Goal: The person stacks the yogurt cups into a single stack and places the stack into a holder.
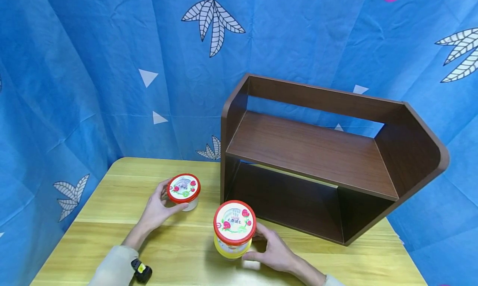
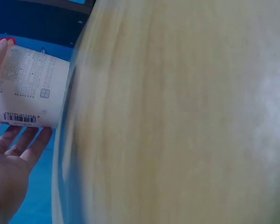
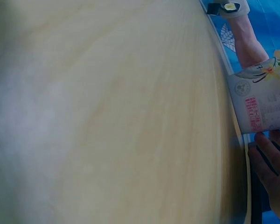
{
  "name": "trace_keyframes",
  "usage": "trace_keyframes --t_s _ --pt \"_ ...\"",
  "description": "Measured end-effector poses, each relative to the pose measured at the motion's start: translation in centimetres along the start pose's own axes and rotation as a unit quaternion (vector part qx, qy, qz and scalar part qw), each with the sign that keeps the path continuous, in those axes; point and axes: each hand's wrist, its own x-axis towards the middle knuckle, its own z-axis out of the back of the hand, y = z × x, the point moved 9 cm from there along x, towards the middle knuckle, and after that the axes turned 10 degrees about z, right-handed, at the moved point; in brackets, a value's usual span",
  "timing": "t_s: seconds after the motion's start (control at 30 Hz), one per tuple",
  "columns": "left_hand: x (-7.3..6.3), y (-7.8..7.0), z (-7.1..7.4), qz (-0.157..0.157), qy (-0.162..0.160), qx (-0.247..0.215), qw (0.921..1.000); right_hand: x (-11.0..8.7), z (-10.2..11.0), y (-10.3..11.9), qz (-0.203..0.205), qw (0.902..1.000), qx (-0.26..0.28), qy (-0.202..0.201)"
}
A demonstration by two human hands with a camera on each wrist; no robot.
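Note:
On the left of the table [image 1: 97, 219], a white paper tub [image 1: 184, 188] with a red-rimmed strawberry lid stands upright. My left hand [image 1: 157, 209] grips it from the left, thumb in front and fingers behind. In the left wrist view its printed side and barcode show. Front and centre, a second red-lidded tub [image 1: 235, 221] is stacked on a yellow-lidded tub [image 1: 228, 252]. My right hand [image 1: 274, 250] holds the lower tub from the right, thumb in front; its far fingers are partly hidden. A vanilla-flower label on this tub [image 3: 261, 100] shows in the right wrist view.
A dark brown two-level shelf [image 1: 313, 149] stands at the back right, its open front facing the table. Blue patterned cloth [image 1: 112, 70] hangs behind and at the sides. A dark wrist strap [image 1: 141, 271] sits on the left sleeve.

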Motion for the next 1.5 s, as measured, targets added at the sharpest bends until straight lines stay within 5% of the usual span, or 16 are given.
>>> trace_keyframes --t_s 0.63,1.5 --pt "-2.5 -2.0 2.4 -0.037 -0.018 0.031 0.9987 0.0 0.0 -0.2 0.003 1.0 -0.008 -0.001" --pt "-6.3 -6.9 3.1 -0.091 -0.019 0.054 0.9942 0.1 -0.2 -0.2 0.014 0.9999 -0.003 -0.005"
